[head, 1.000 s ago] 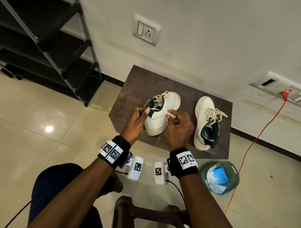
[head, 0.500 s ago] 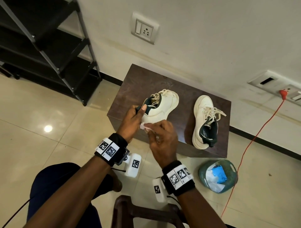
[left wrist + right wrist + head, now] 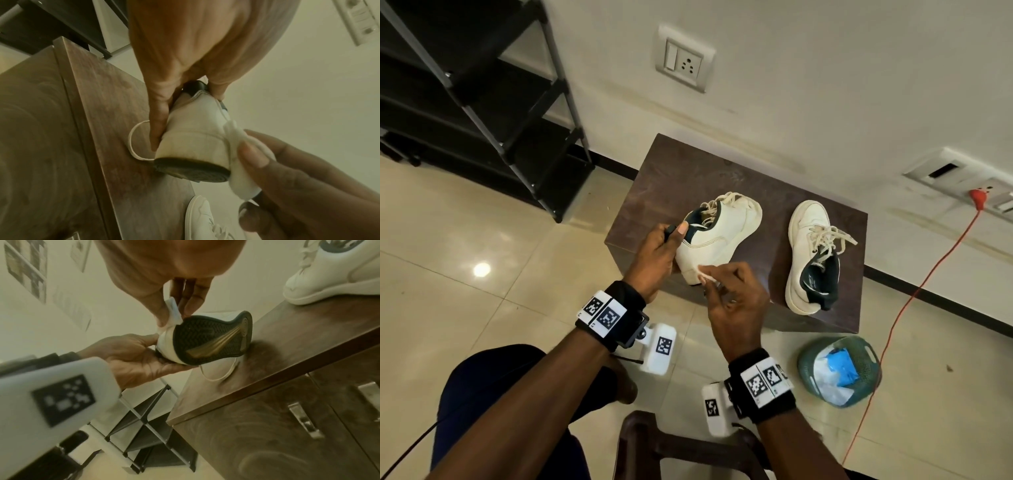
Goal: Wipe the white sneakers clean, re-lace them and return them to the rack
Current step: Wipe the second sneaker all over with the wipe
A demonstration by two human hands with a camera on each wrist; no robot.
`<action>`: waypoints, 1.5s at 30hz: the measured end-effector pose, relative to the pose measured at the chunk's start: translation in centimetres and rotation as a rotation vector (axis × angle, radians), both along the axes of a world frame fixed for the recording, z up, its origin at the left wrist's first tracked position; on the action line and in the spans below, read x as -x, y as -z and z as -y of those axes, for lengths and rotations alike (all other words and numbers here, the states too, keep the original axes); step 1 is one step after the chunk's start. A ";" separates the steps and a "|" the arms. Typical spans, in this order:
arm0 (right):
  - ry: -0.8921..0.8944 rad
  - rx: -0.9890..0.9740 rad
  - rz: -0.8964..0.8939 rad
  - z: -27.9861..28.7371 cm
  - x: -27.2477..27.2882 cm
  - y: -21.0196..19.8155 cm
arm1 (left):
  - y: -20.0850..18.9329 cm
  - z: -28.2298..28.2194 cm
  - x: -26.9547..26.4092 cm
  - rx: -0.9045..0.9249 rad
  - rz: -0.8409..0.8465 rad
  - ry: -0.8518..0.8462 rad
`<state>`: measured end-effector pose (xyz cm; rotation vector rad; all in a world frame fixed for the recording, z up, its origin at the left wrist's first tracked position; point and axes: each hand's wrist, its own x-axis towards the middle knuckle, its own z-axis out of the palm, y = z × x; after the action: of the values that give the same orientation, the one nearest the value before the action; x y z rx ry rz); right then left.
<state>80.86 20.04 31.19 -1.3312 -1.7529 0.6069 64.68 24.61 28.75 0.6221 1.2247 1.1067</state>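
Note:
My left hand [image 3: 664, 246] grips the heel of a white sneaker [image 3: 717, 236], tilted onto its side over the near edge of the brown cabinet [image 3: 681, 171]. Its dark sole [image 3: 213, 339] faces me in the right wrist view. My right hand [image 3: 726, 284] pinches a small white wipe [image 3: 707, 275] against the heel's white sole edge [image 3: 193, 146]. The wipe [image 3: 242, 170] sits between thumb and fingers. A loose lace loop [image 3: 135, 142] hangs from this shoe onto the cabinet top. The second white sneaker [image 3: 813, 253] lies upright at the right, laces untied.
A black shoe rack [image 3: 482, 102] stands at the left against the wall. A green basket [image 3: 840, 370] with white and blue wipes sits on the floor at the right. An orange cable [image 3: 928, 277] runs across the floor. A brown stool [image 3: 654, 445] is under me.
My right hand with the wipe has slid down from the shoe's collar side to the heel's lower edge. The left hand keeps its grip on the heel.

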 end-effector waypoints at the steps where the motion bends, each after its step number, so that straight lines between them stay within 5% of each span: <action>1: -0.026 0.004 0.000 -0.3 -0.3 0.1 | 0.0 0.0 0.0 -0.003 0.006 0.002; 6: 0.123 0.066 -0.166 -3.1 -1.2 -0.1 | -1.1 0.3 -0.1 -0.031 0.041 0.016; 12: -0.026 -0.008 0.030 0.0 -0.1 0.8 | -1.0 -0.1 0.1 -0.004 0.079 0.023; 21: 0.289 0.078 -0.313 -2.6 -1.0 0.0 | -1.3 -0.2 -0.6 0.014 0.085 -0.009; 26: 0.078 0.089 -0.195 -0.9 0.7 0.5 | -1.2 -0.4 0.2 0.029 0.096 -0.001; 31: 0.234 0.242 -0.506 -3.8 -0.1 1.0 | -0.7 0.0 0.6 0.018 0.073 -0.011; 38: 0.191 0.266 -0.472 -8.4 0.9 1.7 | -0.4 0.3 0.4 0.079 0.081 -0.074; 45: 0.009 0.169 -0.075 -6.0 0.9 2.7 | 1.8 0.7 1.4 0.170 -0.176 -0.017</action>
<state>79.96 26.06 28.47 -1.4112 -1.6640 0.8048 63.29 23.92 26.96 0.5884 1.4615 0.9655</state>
